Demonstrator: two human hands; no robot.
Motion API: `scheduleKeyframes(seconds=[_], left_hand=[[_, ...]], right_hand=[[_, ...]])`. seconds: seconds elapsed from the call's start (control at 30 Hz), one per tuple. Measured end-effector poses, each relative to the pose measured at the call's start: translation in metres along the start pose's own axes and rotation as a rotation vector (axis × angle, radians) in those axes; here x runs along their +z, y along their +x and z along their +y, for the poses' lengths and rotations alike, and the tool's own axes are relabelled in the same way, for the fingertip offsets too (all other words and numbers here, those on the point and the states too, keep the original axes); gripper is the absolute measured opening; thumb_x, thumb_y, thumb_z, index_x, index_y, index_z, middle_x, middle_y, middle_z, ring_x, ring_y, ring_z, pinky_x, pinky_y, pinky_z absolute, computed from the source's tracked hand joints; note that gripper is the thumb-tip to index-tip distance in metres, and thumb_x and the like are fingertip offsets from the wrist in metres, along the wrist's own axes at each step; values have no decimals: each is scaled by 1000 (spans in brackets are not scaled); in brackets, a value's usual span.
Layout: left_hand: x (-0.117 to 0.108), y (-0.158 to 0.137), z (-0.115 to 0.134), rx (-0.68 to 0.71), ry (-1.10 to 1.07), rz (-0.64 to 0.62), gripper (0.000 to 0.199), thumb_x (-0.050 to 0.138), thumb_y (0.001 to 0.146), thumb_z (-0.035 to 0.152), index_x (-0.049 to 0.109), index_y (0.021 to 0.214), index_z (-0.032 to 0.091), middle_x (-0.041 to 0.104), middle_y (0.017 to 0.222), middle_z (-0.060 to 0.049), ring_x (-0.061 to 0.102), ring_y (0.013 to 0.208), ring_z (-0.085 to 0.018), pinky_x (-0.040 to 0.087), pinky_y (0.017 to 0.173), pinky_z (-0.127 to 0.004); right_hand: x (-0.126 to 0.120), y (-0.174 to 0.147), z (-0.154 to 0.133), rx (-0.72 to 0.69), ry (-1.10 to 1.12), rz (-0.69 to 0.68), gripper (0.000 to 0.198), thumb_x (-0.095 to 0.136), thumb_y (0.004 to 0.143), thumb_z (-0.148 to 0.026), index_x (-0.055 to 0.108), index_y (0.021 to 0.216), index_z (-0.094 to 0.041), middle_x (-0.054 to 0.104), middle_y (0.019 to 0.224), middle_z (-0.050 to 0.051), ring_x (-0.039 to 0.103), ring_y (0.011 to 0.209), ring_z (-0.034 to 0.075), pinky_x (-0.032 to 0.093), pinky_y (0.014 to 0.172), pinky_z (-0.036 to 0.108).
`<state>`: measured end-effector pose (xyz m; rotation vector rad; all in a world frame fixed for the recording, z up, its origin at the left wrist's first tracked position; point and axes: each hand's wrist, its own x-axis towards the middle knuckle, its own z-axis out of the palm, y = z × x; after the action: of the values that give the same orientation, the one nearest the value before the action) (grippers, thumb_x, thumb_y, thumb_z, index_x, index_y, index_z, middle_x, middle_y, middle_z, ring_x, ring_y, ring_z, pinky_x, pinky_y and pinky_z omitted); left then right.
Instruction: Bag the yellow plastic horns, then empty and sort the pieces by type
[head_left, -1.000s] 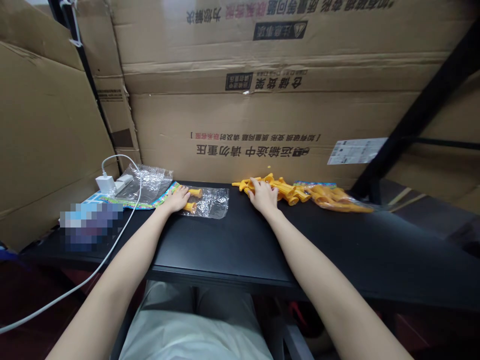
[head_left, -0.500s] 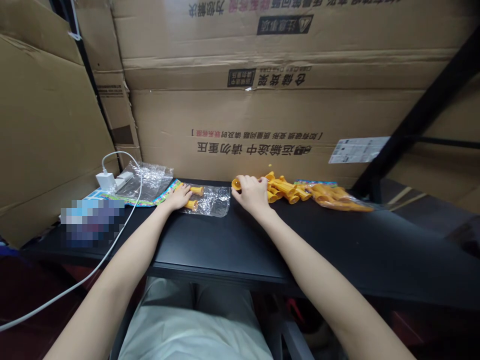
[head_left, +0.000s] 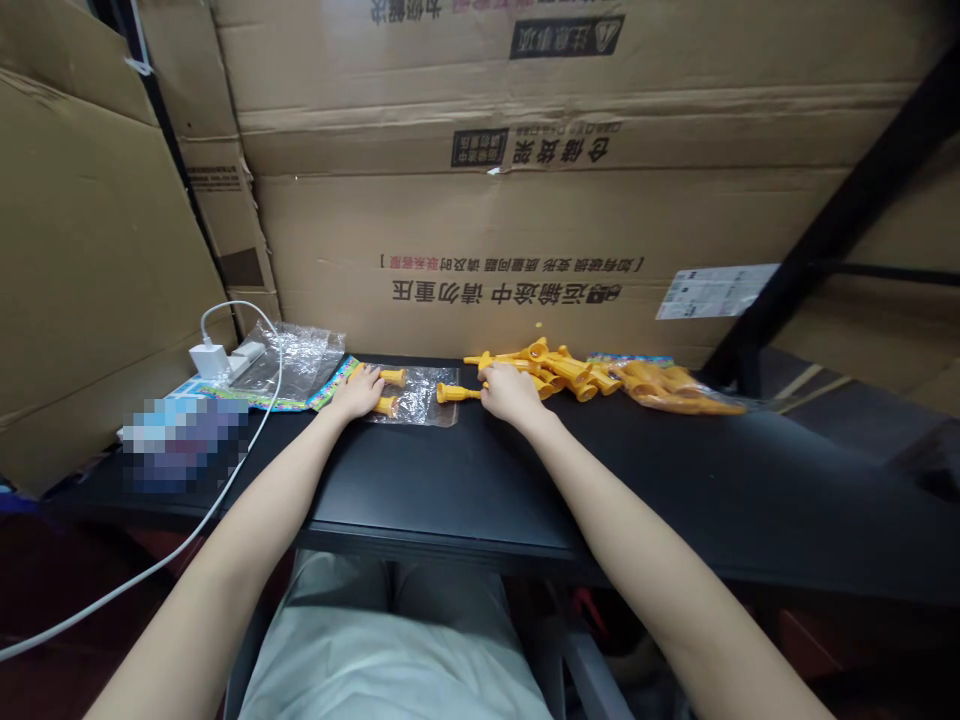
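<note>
My left hand (head_left: 360,390) lies over a clear plastic bag (head_left: 431,408) with a colourful printed header, fingers stretched out across it. From under those fingers stick the ends of two yellow toy horns (head_left: 392,377); whether they lie in or on the bag I cannot tell. My right hand (head_left: 511,393) is closed round the thin part of another yellow toy horn (head_left: 455,393), whose ribbed, wider end points left over the bag's right edge. A pile of yellow horns (head_left: 568,368) lies just behind and right of this hand, partly hidden by it.
A filled bag of yellow horns (head_left: 667,388) lies right of the pile. At the left are a crinkled clear bag (head_left: 300,355), a white charger (head_left: 210,358) and its white cable (head_left: 262,430). Cardboard (head_left: 480,220) walls the back of the black table (head_left: 450,490).
My right hand has turned and now has a horn lying sideways with its wide end to the left; before, it was at a horn's round mouth. My left hand has stayed put.
</note>
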<state>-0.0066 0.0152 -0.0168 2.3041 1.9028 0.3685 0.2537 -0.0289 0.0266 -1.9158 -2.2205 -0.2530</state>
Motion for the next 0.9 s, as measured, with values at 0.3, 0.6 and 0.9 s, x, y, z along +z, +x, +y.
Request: scheduleKeyframes(seconds=[0.3,0.6,0.9], left_hand=[[-5,-11,19,-57,-3,-17,57,18,95,38,33,144,14,23,154,-11,14,144,-22,14,115,-46],[1,-12,27,-28,-19,-17,52,18,94,39,41,136,20,27,153,-12,17,143,-24,16,112,-55],[10,-5,21,49,-78,21,45,24,93,43,50,123,23,39,145,-10,28,139,-26,22,110,-54]], right_hand=[[13,6,8,-223,3,-47,21,55,86,-24,69,99,-17,68,103,9,55,103,25,38,86,36],[5,1,-14,-145,71,-7,21,55,84,-24,73,94,-17,71,93,10,62,93,24,40,82,33],[4,-5,-22,-38,50,-19,25,51,84,-22,73,94,-17,72,93,12,64,93,25,42,82,33]])
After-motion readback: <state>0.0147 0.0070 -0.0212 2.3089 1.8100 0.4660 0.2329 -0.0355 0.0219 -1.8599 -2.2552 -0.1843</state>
